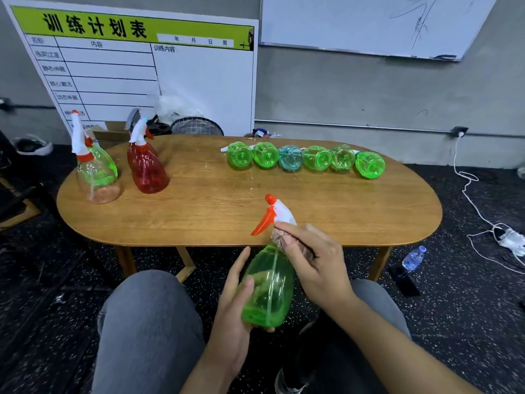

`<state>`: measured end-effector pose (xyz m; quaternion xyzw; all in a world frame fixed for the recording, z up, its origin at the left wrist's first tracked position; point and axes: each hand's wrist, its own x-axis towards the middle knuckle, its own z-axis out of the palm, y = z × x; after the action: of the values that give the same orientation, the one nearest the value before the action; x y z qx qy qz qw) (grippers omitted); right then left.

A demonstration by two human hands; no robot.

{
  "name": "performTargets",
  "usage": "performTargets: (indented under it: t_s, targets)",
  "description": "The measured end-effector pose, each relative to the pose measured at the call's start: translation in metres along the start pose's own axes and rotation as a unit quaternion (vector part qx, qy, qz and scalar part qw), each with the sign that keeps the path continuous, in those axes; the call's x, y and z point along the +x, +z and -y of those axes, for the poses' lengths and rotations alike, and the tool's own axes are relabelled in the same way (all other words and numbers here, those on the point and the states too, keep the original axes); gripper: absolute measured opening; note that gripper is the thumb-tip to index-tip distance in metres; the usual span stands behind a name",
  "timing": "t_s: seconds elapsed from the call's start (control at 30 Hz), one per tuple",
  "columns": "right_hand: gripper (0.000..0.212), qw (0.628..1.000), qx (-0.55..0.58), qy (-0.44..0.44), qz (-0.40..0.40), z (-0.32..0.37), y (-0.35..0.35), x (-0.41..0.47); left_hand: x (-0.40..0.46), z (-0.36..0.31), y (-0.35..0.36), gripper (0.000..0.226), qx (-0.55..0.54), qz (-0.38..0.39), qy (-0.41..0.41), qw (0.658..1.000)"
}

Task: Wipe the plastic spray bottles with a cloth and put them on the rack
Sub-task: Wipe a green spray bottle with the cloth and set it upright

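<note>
Wiping a green spray bottle: items on view, left to right

Standing at the left end of the oval wooden tabletop (199,206): a clear spray bottle (96,177) and a green one (103,163) close behind it, each with a white head and orange collar; just to their right, two red spray bottles (147,169), one behind the other, upright.

Front centre, below the tabletop's near edge and above the person's lap: left hand (235,302), grip curled around the lower body of a green spray bottle (268,288), thumb across its front. Bottle tilted, white head with orange trigger and nozzle pointing up and away.

Right hand (315,260), grip closed on a pinkish-brown cloth (279,238), pressing it against the bottle's neck just under the trigger.

Far side of tabletop, centre to right: a row of six bottles (305,159) lying down, bases toward the camera, touching side by side: five green, one blue-tinted, third from left.

Floor, right: a small water bottle (414,258), a dark phone (404,281), white cables (483,223).

Wall behind: a green-headed chart board (136,66) and a whiteboard (369,24).
</note>
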<state>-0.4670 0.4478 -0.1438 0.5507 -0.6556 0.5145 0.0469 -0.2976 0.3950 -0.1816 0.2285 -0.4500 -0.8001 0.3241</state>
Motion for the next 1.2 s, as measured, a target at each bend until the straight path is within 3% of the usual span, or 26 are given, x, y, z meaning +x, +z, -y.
performTargets:
  t_s: [0.13,0.3,0.47,0.57,0.63,0.77,0.9,1.0,1.2]
  targets:
    - [0.032,1.0,0.008,-0.001,0.011,-0.001,0.006,0.006,0.001,0.001,0.002,0.047,-0.008,0.008,-0.003,1.0]
    - [0.031,0.998,-0.031,-0.006,0.057,0.009,0.017,-0.012,0.0,0.003,-0.003,0.051,0.02,-0.002,0.004,1.0]
    - [0.025,0.969,-0.057,-0.177,0.163,0.023,0.005,-0.043,0.0,0.005,-0.007,0.052,-0.002,-0.01,0.006,1.0]
    - [0.025,0.941,-0.078,-0.276,0.178,0.025,-0.002,-0.044,-0.001,0.001,-0.003,0.052,-0.004,0.002,0.014,1.0]
    - [0.025,0.95,-0.072,-0.266,0.149,0.024,-0.005,-0.034,-0.001,-0.001,0.0,0.053,-0.003,0.0,0.021,1.0]
    - [0.028,0.99,-0.069,-0.112,0.048,0.018,-0.003,0.002,0.001,-0.003,0.003,0.05,0.012,-0.007,0.024,1.0]
    - [0.033,0.997,-0.05,-0.016,0.051,0.015,0.016,0.002,0.002,0.001,-0.002,0.053,0.008,-0.015,0.014,1.0]
    - [0.028,0.994,-0.075,-0.048,0.061,0.023,0.025,-0.021,0.003,0.006,-0.006,0.05,-0.003,-0.024,0.006,1.0]
    - [0.022,0.963,-0.093,-0.219,0.13,0.027,0.021,-0.06,0.004,0.008,-0.01,0.049,-0.016,-0.023,0.003,1.0]
